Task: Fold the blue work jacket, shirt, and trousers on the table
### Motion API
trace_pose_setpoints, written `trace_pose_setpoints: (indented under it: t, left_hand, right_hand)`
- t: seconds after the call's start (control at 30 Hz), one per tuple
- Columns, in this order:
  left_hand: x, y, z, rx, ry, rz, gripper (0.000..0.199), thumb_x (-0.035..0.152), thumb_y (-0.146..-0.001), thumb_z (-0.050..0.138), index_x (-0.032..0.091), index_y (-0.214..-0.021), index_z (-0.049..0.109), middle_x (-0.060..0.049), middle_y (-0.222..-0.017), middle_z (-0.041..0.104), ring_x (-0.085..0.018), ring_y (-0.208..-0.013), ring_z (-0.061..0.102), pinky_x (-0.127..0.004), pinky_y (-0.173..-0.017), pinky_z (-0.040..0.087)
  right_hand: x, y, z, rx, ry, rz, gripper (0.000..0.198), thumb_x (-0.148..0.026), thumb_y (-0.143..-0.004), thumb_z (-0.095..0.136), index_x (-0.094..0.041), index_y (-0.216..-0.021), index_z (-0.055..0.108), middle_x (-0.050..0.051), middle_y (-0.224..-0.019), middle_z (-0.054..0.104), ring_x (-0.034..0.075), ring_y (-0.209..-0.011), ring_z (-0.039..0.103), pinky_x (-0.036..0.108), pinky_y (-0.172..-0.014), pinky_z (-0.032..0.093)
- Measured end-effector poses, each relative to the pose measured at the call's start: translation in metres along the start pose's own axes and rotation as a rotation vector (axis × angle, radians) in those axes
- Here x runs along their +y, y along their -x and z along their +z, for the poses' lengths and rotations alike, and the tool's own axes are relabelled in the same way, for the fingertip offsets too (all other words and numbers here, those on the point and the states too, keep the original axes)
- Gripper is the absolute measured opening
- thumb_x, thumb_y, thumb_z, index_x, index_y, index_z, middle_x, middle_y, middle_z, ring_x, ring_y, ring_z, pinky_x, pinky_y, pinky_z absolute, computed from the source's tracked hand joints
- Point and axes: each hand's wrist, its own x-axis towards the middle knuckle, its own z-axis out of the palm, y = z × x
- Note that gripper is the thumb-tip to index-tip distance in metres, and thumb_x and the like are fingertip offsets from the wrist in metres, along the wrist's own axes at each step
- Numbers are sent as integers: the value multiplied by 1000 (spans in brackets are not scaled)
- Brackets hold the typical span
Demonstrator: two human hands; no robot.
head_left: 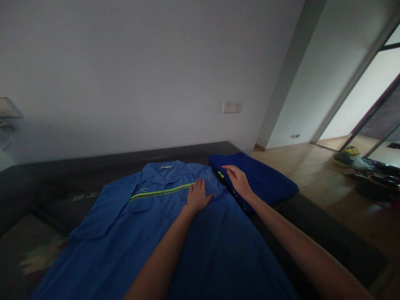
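A blue work shirt (137, 233) lies spread front up, collar at the far end, with a yellow-green stripe and flap pockets across the chest. My left hand (197, 196) rests flat on its chest, fingers spread over the stripe's end. The sleeve on the left lies stretched out; the one on the right does not show outspread. My right hand (239, 180) is just beyond the shirt's right shoulder, above the edge of a darker blue folded garment (265, 177). Its fingers point left, loosely bent, with nothing visible in them; the thumb is hidden.
Both garments lie on a dark, glossy table (312, 216), set against a pale wall (140, 83). A double socket (232, 107) is on the wall above. To the right, a wooden floor (300, 166) runs toward a pile of mixed items (368, 166) by a glass partition.
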Motion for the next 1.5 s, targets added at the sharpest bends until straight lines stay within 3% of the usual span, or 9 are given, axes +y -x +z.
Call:
trace_pose_setpoints:
  t: [0.23,0.43,0.57,0.7,0.83,0.93,1.17,1.3,1.5]
  left_hand:
    - [-3,0,6,69,-58,32,56,47,-94,33,25,-145,32,-10,-153,28,-27,-142,21,-47,-114,21]
    - [2,5,9,127,-95,8,52,47,-94,35,27,-142,38,-7,-151,32,-25,-141,26,-45,-114,22]
    - [5,3,6,158,47,13,50,41,-92,44,22,-138,45,-11,-149,36,-28,-140,28,-48,-114,22]
    - [-9,3,-26,229,317,-6,41,25,-91,47,12,-129,54,-15,-135,53,-23,-130,44,-37,-110,34]
    - [-62,23,-83,398,373,57,35,18,-88,48,14,-120,60,-10,-124,61,-17,-118,54,-29,-107,37]
    - [-127,56,-124,422,330,15,30,18,-85,50,15,-112,64,-7,-114,67,-17,-107,60,-28,-99,44]
    - [-275,159,-164,176,17,-501,30,20,-79,50,13,-101,70,-8,-101,71,-20,-94,65,-26,-84,49]
    - [-306,209,-168,85,0,-596,31,17,-74,51,13,-97,71,-8,-95,72,-20,-88,66,-24,-77,49]
    - [-310,246,-171,-16,13,-611,36,25,-78,52,13,-109,67,-8,-105,70,-17,-90,64,-21,-76,48]
  right_hand:
    - [-4,76,14,-371,307,-141,44,-26,-94,39,-13,-134,49,13,-142,46,21,-133,40,39,-111,32]
    - [-6,86,31,-399,573,-181,45,-22,-94,38,-7,-135,49,18,-140,47,26,-129,45,41,-109,35]
    - [-4,86,32,-398,612,-224,45,-19,-94,35,-4,-134,49,21,-139,47,27,-130,44,42,-108,35]
    - [2,92,30,-359,565,-232,45,-21,-95,32,-4,-133,50,21,-138,48,27,-129,45,44,-106,38]
    - [-7,96,19,-259,466,-292,46,-24,-95,33,-4,-131,52,20,-138,48,29,-127,47,46,-104,40]
    - [-41,96,6,-235,361,-416,42,-19,-94,32,-8,-125,58,17,-132,55,27,-122,50,45,-103,41]
    - [-178,116,15,-572,60,-845,29,-11,-90,44,-15,-111,64,8,-101,70,19,-95,62,33,-81,51]
    - [-257,143,47,-707,-33,-1122,25,-12,-91,45,-14,-109,62,10,-99,69,19,-92,61,31,-73,49]
    - [-348,192,110,-787,-223,-1332,23,-16,-95,42,-12,-110,59,10,-109,65,19,-97,57,29,-66,48]
